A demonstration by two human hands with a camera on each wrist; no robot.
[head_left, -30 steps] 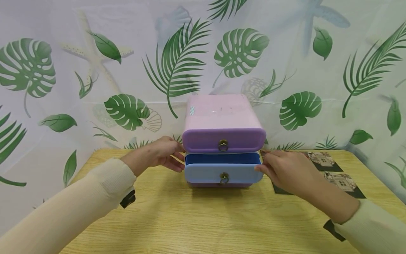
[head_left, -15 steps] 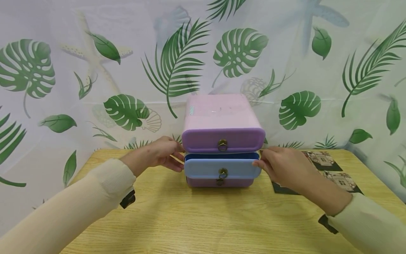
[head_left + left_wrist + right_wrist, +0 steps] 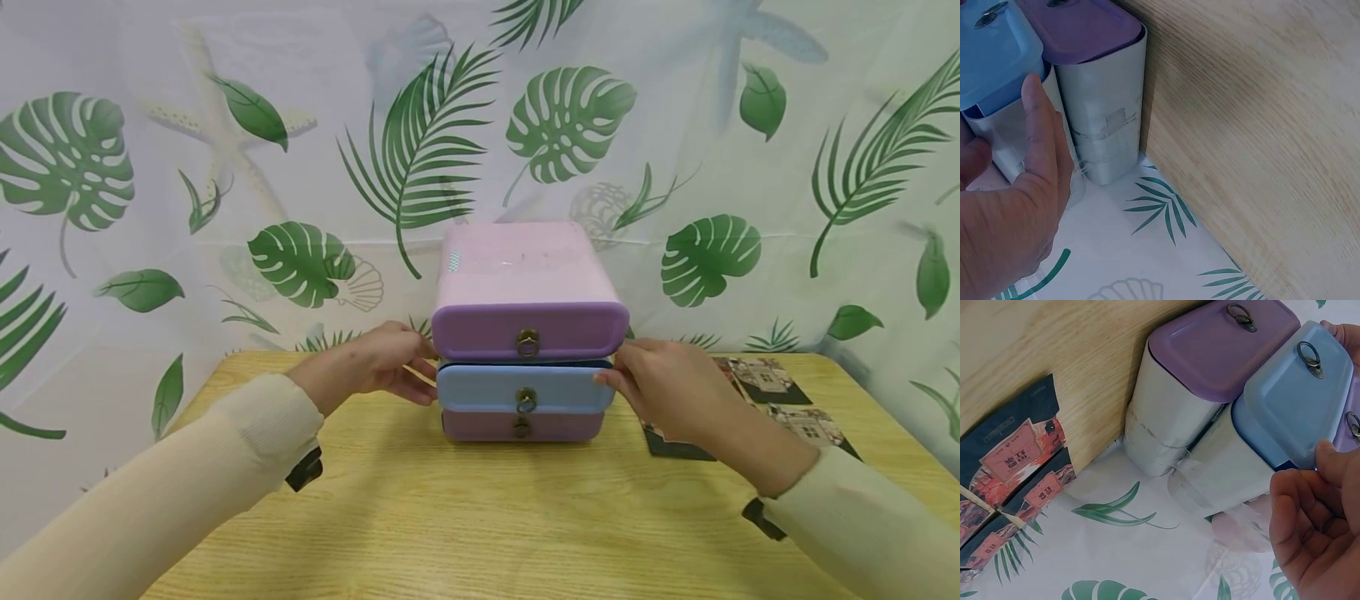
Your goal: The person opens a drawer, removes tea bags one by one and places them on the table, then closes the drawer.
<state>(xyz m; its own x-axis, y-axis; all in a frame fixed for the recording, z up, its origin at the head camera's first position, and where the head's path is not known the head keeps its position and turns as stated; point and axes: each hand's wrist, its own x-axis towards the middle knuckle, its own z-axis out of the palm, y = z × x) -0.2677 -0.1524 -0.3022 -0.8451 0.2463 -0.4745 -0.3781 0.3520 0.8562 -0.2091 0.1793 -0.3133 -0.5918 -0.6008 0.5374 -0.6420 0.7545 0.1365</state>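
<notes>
A stack of three small drawers stands on the table: a purple upper drawer [image 3: 480, 333], a light blue middle drawer [image 3: 480, 389] and a purple lower drawer [image 3: 487, 427], each with a ring pull. The blue one stands slightly out, with a narrow dark gap above its front. My right hand [image 3: 675, 387] holds its right edge, thumb on the front and curled fingers [image 3: 1288, 506] at the side. My left hand [image 3: 386, 362] rests against the left side of the stack, fingers [image 3: 1040, 131] nearly straight beside the blue drawer's case.
Dark flat packets [image 3: 1016, 469] with printed pictures lie on the table [image 3: 480, 517] to the right of the stack, partly behind my right hand. A leaf-patterned cloth [image 3: 225, 167] hangs right behind the table.
The blue drawer has slid back into its case, and its inside has gone from view. My right hand has moved forward with it. The left hand has stayed in place.
</notes>
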